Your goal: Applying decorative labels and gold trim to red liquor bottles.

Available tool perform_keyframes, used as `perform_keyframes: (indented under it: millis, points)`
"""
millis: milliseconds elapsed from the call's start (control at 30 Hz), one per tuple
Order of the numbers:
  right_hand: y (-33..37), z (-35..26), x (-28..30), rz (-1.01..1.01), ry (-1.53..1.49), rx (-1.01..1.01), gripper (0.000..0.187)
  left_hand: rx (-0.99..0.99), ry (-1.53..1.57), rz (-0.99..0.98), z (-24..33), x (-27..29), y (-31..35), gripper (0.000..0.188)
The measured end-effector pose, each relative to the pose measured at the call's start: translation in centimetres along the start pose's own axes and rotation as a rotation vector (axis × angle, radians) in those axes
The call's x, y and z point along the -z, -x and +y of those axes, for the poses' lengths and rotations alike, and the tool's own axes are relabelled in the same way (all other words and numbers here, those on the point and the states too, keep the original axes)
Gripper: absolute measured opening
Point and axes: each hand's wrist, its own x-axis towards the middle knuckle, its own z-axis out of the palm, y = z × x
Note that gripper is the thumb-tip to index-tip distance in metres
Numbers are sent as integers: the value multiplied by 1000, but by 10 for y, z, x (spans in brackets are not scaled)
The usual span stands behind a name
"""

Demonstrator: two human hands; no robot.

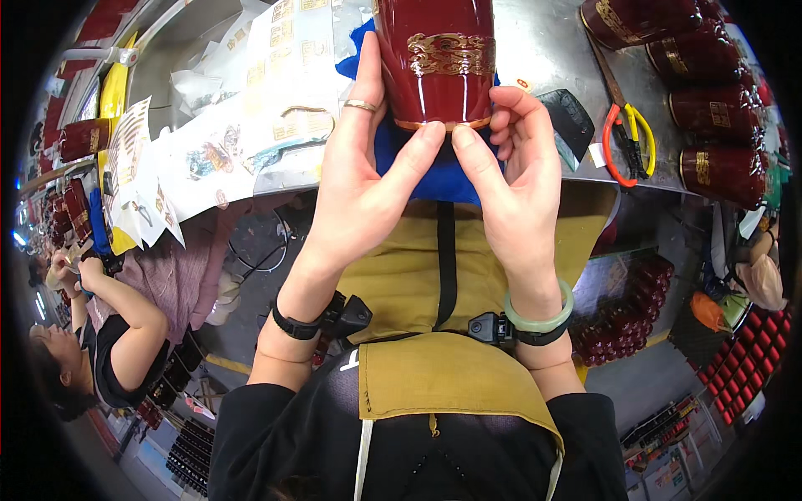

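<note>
A dark red glazed ceramic jar (443,79) with a gold ornamental decal lies on a blue cloth (434,171), one end toward me. My left hand (368,167) rests along its left side, fingers stretched out, thumb on the near rim. My right hand (514,159) has its fingers curled at the right side and its thumb against the same rim, close beside the left thumb. Between them the two hands grip the jar. Its far end is cut off by the top edge of the view.
Decal sheets (276,75) spread over the metal table at left. Scissors (622,142) with red and yellow handles and a dark scraper-like piece (568,121) lie at right. Several red jars (723,175) line the right edge. A co-worker (109,334) sits at left.
</note>
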Motion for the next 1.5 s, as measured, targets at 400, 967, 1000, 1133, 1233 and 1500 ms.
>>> perform_keyframes:
  millis: [400,967,1000,1133,1233,1500]
  points:
    - [0,-1,0,-2,32,12,42,17,12,35,-3,-4,-1,86]
    - [-33,1,96,-17,1124,293,43,-11,-52,83,0,-12,-2,87]
    - [-33,2,97,-14,1125,296,43,-14,-52,82,1,-12,-2,87]
    - [-38,-5,93,84,1105,302,46,8,-19,72,3,-11,-3,86]
    - [-35,-16,87,72,1027,228,40,39,41,73,2,-10,-4,86]
    - [-18,-39,57,248,424,349,35,93,300,-22,-1,6,0,76]
